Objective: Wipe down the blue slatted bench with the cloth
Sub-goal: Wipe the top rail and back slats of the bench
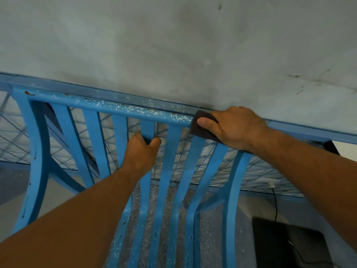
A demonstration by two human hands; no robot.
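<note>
The blue slatted bench [92,105] fills the middle of the view, its top rail flecked with white paint specks and small rust spots. My right hand [235,128] grips a dark brown cloth [201,130] wrapped over the right part of the top rail, thumb on the front of the cloth. My left hand [142,149] curls its fingers around one vertical back slat [147,126] just below the rail. Most of the cloth is hidden under my right hand.
A grey stained wall [173,45] stands directly behind the bench. A blue wire mesh panel [15,140] shows through the slats. A black object [286,246] with a thin cable [275,206] lies at the lower right on the speckled floor [170,213].
</note>
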